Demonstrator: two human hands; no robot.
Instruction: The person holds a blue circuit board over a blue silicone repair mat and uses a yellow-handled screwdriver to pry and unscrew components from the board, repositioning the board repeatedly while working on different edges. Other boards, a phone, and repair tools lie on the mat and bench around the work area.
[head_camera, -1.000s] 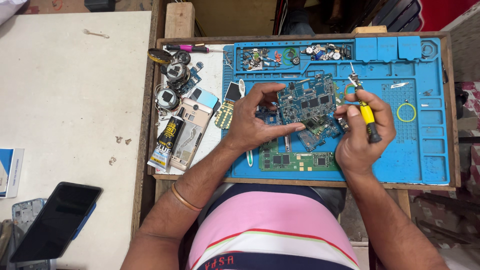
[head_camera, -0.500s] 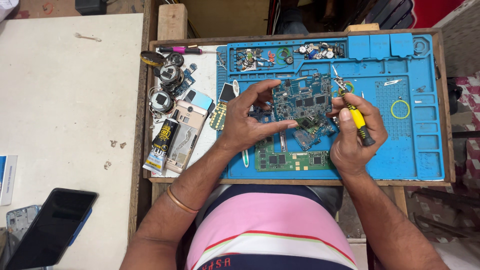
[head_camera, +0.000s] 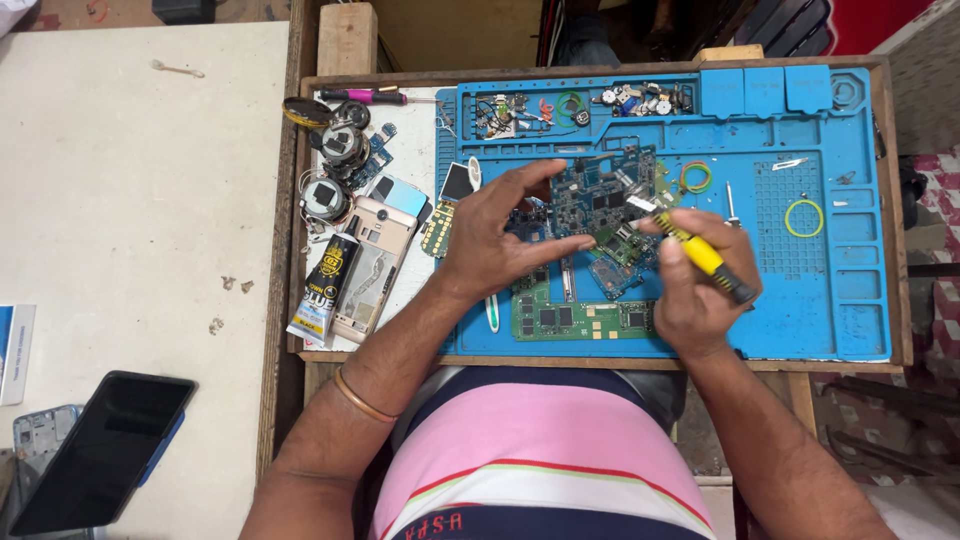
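Observation:
My left hand (head_camera: 495, 240) grips a dark blue circuit board (head_camera: 598, 195) by its lower left edge and holds it above the blue work mat (head_camera: 800, 280). My right hand (head_camera: 700, 290) is closed around a yellow-handled screwdriver (head_camera: 705, 258), whose tip touches the board's right side. A green circuit board (head_camera: 580, 320) lies flat on the mat under both hands, with smaller blue board pieces (head_camera: 615, 272) just above it.
A gold phone back (head_camera: 372, 262), a glue tube (head_camera: 325, 288), round speaker parts (head_camera: 335, 150) and a pink-handled tool (head_camera: 365, 96) lie on the left of the wooden tray (head_camera: 890, 200). Rubber bands (head_camera: 803, 217) and small parts (head_camera: 620, 100) sit on the mat. A black phone (head_camera: 100, 450) rests on the white table.
The right hand with the screwdriver has shifted down and left across the board. The left hand keeps its hold on the board.

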